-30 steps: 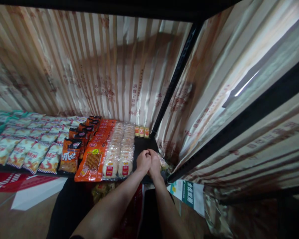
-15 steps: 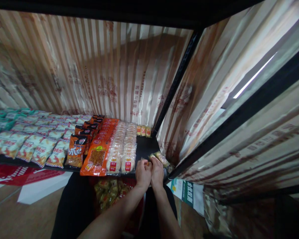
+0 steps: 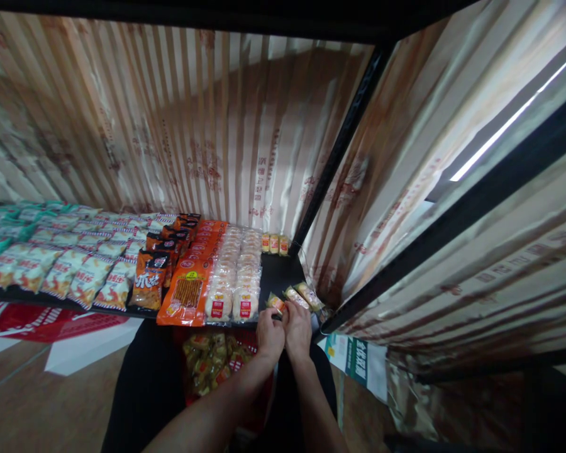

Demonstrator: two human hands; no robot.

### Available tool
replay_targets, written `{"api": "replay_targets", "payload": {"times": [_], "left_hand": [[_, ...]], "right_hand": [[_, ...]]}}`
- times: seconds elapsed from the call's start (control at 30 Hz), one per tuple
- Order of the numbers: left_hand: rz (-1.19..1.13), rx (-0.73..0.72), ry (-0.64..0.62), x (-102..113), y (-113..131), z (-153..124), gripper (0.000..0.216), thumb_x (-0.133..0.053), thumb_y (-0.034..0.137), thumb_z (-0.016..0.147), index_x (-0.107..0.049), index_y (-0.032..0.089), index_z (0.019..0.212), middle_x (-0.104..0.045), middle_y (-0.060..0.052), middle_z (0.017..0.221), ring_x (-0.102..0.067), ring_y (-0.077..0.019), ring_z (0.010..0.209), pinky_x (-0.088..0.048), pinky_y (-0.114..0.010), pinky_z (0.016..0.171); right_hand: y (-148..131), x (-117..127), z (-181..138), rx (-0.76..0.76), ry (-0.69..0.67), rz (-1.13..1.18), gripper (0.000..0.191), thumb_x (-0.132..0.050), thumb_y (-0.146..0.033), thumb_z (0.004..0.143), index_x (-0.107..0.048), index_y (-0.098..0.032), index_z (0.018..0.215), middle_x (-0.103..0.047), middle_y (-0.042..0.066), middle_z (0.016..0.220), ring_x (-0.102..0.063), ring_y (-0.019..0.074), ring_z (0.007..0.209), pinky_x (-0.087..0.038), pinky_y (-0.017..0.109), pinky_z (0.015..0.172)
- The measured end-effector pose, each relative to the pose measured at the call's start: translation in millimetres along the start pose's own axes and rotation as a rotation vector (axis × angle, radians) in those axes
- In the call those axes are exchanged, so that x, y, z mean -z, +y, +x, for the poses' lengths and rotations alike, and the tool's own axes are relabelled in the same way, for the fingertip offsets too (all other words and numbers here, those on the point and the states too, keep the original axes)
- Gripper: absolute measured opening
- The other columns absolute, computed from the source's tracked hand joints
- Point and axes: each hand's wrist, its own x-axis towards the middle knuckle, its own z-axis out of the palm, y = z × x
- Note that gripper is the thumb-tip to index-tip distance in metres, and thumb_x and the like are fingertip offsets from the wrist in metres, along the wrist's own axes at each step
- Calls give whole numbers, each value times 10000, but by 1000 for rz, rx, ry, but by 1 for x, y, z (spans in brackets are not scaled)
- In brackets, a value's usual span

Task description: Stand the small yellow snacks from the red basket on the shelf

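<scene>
A small clear-wrapped snack cake (image 3: 276,303) lies at my fingertips at the shelf's front edge. My left hand (image 3: 270,335), fingers curled, is closed at its near left side. Pressed close beside it, my right hand (image 3: 298,329) is closed at the cake's right side, its bent fingers hiding part of the wrapper. Two more wrapped cakes (image 3: 310,296) lie slanted just beyond my right fingers. Below the shelf, between my legs, a red bag (image 3: 251,343) holds several of the same yellow-wrapped cakes (image 3: 212,365).
Left of my hands are rows of round white crackers (image 3: 245,302), orange stick-snack bags (image 3: 186,296) and chip bags (image 3: 92,280). Three small packs (image 3: 274,244) stand at the back of the black shelf (image 3: 285,274). A black post (image 3: 339,157) rises at the corner.
The small cake between my hands has moved forward onto the shelf and shows more plainly beside the other two. My hands stay close together, and the view has shifted slightly.
</scene>
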Motion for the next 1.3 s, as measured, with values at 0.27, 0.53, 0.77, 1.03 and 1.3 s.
{"api": "replay_targets", "payload": {"times": [0.27, 0.53, 0.77, 1.03, 1.3], "left_hand": [[37, 10, -11, -2, -6, 2, 379, -440, -9, 737, -633, 78, 1051, -656, -135, 1122, -578, -188, 1094, -402, -243, 966], [8, 34, -26, -3, -8, 7, 380, -453, 27, 751, -603, 71, 1097, -630, -152, 1186, -578, -190, 1101, -395, -243, 963], [19, 60, -10, -4, -6, 6, 321, -488, 101, 799, -607, 123, 1096, -635, -118, 1183, -564, -187, 1120, -393, -245, 953], [23, 39, 13, 0, 0, 4, 278, -471, 146, 826, -627, 141, 1057, -643, -116, 1147, -566, -194, 1112, -415, -265, 929], [25, 6, 39, -2, 2, 12, 234, -508, 202, 825, -647, 139, 1003, -659, -116, 1089, -577, -201, 1074, -423, -274, 930]], "right_hand": [[-8, 12, -3, 0, -111, 42, 345, -379, -224, 882, -669, -96, 1019, -676, 138, 1013, -528, 247, 980, -427, 360, 903], [-13, 18, -3, -7, -132, 62, 320, -426, -253, 877, -662, -105, 1035, -684, 134, 997, -564, 243, 976, -434, 347, 881], [-16, 22, -4, -33, -139, 113, 339, -416, -268, 863, -666, -110, 1028, -686, 135, 996, -574, 249, 968, -442, 358, 869], [-16, 20, -4, -91, -135, 217, 377, -410, -307, 846, -671, -99, 1021, -690, 154, 980, -600, 265, 925, -465, 397, 858], [-19, 17, -1, -196, -134, 347, 448, -378, -340, 830, -656, -69, 1054, -681, 182, 993, -631, 271, 923, -493, 403, 832]]}}
